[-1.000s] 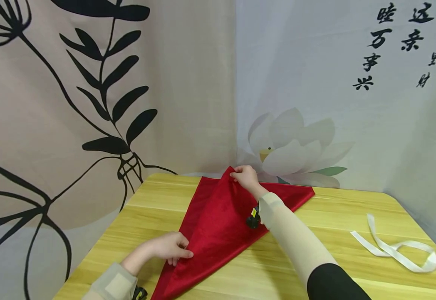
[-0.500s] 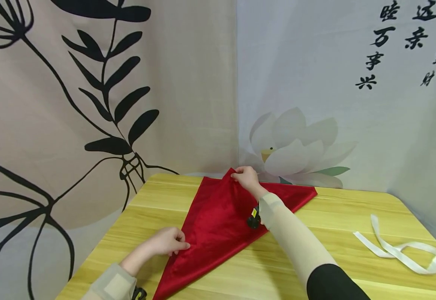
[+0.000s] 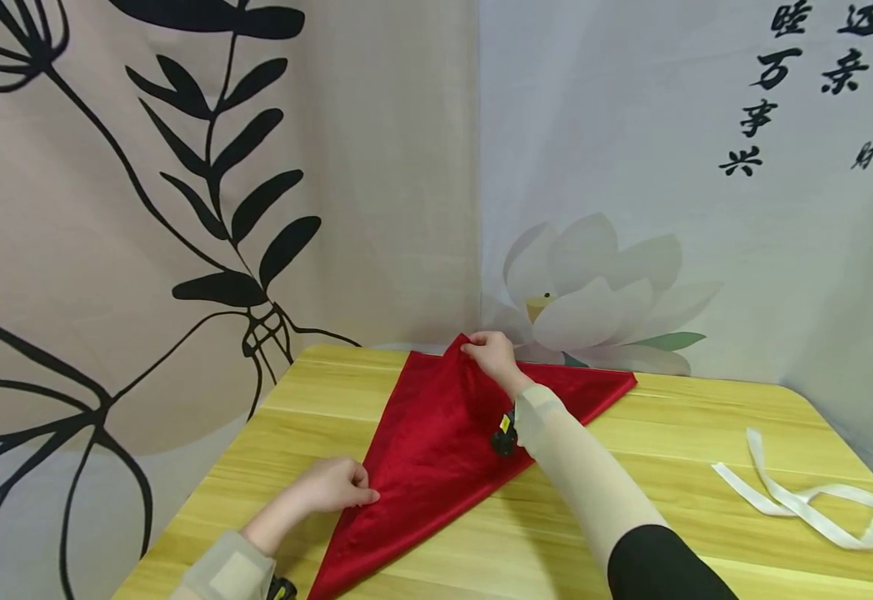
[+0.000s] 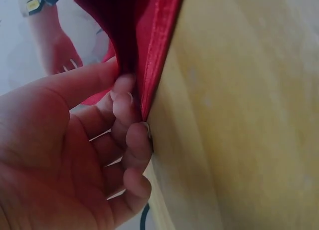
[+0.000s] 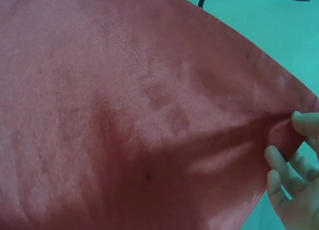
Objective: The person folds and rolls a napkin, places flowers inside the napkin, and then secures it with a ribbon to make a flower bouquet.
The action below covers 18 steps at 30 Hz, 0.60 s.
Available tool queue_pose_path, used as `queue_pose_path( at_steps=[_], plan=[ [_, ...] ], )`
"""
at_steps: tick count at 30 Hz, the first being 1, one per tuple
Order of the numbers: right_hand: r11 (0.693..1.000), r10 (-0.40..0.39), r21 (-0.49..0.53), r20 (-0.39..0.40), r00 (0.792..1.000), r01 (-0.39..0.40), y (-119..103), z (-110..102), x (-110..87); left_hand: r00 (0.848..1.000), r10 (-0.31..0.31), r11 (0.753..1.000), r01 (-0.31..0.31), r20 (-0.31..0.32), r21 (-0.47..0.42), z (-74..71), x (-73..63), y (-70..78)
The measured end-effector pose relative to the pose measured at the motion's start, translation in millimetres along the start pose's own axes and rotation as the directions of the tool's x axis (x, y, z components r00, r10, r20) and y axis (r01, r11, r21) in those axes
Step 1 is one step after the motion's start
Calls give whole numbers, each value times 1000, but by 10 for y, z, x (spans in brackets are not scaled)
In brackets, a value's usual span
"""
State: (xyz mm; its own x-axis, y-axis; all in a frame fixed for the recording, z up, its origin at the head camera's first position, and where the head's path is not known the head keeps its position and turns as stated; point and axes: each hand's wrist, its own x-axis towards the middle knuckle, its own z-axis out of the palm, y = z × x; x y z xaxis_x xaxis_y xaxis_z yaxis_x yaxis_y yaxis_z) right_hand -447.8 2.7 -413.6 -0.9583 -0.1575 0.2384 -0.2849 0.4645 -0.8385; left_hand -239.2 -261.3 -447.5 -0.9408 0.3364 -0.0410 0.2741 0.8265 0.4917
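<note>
Cloth [image 3: 429,475] pinched by two hands on a table [image 3: 669,458].

Its far tip is pinched by the right hand [image 3: 492,354], and its left edge is pinched by the left hand [image 3: 337,485]. Red and three-sided, it is spread on the wood. A white ribbon [image 3: 790,502] is laid on the right, well apart from it. Big black leaves [image 3: 264,202] are seen behind.
</note>
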Motion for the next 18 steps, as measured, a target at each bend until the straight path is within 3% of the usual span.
queue_pose_path(
  at_steps=[7,12,18],
  plan=[
    [1000,-13,8,-80,997,13,60,91,28,999,-3,999,4,32,-54,1,12,-27],
    [986,82,150,-51,995,-74,126,157,24,998,-5,996,10,57,-88,7,9,-34],
    [898,159,413,17,987,-152,209,197,19,997,-13,995,20,71,-99,22,27,-33]
  ],
)
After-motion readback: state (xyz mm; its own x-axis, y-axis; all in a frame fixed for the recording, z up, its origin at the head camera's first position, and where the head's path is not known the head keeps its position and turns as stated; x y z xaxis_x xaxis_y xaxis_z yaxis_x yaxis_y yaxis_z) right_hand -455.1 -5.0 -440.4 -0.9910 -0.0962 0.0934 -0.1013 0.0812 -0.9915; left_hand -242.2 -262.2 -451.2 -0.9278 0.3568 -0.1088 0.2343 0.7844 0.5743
